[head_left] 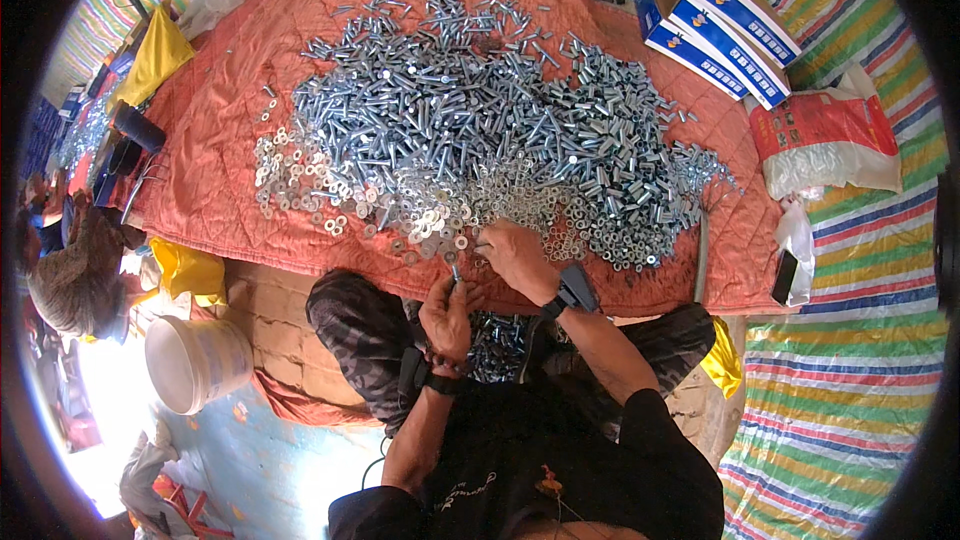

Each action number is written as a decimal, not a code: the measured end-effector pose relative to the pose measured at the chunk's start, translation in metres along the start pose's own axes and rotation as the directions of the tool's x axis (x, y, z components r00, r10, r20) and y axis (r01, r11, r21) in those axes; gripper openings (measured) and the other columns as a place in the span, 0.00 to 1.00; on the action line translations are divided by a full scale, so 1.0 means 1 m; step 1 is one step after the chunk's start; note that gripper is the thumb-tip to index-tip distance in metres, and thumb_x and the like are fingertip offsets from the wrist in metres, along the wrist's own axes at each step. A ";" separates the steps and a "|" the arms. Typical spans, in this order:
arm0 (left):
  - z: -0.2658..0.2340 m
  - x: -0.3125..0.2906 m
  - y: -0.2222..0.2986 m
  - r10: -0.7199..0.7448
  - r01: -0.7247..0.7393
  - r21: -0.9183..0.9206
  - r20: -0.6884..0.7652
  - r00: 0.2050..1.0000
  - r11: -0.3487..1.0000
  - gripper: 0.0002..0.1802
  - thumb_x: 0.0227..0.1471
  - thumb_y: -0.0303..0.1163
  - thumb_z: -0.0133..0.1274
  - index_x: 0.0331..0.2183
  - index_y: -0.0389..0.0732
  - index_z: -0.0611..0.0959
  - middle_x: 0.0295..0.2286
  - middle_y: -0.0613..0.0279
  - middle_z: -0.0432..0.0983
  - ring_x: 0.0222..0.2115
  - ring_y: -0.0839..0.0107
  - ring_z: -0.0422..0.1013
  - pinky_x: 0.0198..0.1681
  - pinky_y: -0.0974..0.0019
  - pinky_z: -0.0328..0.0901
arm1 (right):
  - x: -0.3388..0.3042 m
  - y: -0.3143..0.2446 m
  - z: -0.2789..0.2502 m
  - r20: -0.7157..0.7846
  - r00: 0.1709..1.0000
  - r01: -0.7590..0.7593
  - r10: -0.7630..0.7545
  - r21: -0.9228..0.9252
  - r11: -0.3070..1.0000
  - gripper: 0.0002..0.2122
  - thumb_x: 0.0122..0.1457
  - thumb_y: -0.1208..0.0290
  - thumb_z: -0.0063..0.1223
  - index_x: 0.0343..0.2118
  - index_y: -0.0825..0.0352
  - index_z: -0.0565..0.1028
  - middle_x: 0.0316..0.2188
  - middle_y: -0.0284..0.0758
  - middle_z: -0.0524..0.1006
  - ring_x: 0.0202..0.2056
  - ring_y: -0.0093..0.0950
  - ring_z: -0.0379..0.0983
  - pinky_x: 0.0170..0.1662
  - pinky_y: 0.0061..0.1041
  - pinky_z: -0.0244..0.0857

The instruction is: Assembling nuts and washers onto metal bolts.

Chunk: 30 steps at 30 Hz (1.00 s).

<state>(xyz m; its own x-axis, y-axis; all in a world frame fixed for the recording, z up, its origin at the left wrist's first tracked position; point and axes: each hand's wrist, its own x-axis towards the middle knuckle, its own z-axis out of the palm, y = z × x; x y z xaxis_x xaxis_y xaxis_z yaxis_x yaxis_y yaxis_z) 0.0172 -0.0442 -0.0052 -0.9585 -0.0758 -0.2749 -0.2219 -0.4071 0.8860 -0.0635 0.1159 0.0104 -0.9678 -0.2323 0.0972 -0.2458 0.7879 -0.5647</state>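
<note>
My left hand [447, 318] is closed around a small silver bolt [456, 273], which points up from between thumb and fingers. To its right, my right hand [517, 255] reaches over the near edge of the pile with its fingers bent together. Whatever its fingertips hold is too small to make out. Flat washers [432, 220] lie just beyond both hands. Smaller ring-shaped pieces [620, 245] gather to the right of my right hand. Behind them spreads a large heap of metal bolts and sleeves [440, 90] on a red quilted cloth [215, 150].
Between my legs sit more assembled-looking bolts [497, 345]. Blue and white boxes [725, 35] stack at the far right, above a red and white bag [830, 140]. A white bucket [198, 365] stands at the left, near another person [75, 275]. A black phone-like object [785, 278] lies right.
</note>
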 end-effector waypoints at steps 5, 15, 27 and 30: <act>-0.001 0.003 -0.002 0.046 -0.045 -0.008 0.015 0.999 0.999 0.14 0.65 0.30 0.50 0.45 0.27 0.76 0.34 0.51 0.79 0.35 0.62 0.80 0.41 0.61 0.76 | -0.012 0.011 -0.015 -0.039 0.997 -0.074 0.071 -0.080 0.994 0.09 0.55 0.70 0.62 0.28 0.70 0.74 0.29 0.44 0.75 0.32 0.46 0.74 0.34 0.44 0.67; -0.005 0.003 -0.008 0.075 -0.075 -0.015 -0.003 0.997 0.997 0.15 0.64 0.32 0.51 0.45 0.28 0.75 0.35 0.50 0.79 0.35 0.62 0.79 0.40 0.61 0.76 | -0.012 -0.009 -0.036 0.027 0.980 -0.192 0.197 0.391 0.900 0.09 0.58 0.71 0.57 0.36 0.72 0.78 0.28 0.42 0.80 0.29 0.36 0.78 0.34 0.35 0.69; -0.002 0.002 -0.013 0.125 -0.125 -0.057 0.010 0.992 0.991 0.14 0.63 0.27 0.51 0.47 0.29 0.77 0.37 0.56 0.80 0.35 0.67 0.79 0.38 0.62 0.77 | 0.010 -0.005 0.018 -0.038 0.999 0.017 -0.010 0.195 0.981 0.09 0.56 0.70 0.60 0.36 0.70 0.80 0.28 0.43 0.80 0.30 0.37 0.79 0.33 0.34 0.71; -0.004 0.002 -0.014 0.120 -0.120 -0.031 0.008 0.993 0.992 0.12 0.62 0.26 0.51 0.46 0.30 0.79 0.37 0.57 0.80 0.36 0.68 0.78 0.38 0.65 0.75 | 0.003 -0.016 -0.014 0.200 0.957 -0.283 0.210 0.489 0.825 0.09 0.58 0.71 0.60 0.35 0.73 0.80 0.25 0.37 0.80 0.24 0.25 0.77 0.25 0.27 0.69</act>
<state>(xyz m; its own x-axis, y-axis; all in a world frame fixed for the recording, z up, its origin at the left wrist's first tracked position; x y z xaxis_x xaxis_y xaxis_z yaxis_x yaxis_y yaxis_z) 0.0189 -0.0419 -0.0197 -0.9797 -0.1164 -0.1633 -0.0998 -0.4230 0.9006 -0.0633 0.1103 0.0308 -0.9670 -0.1704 -0.1894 0.0983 0.4364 -0.8944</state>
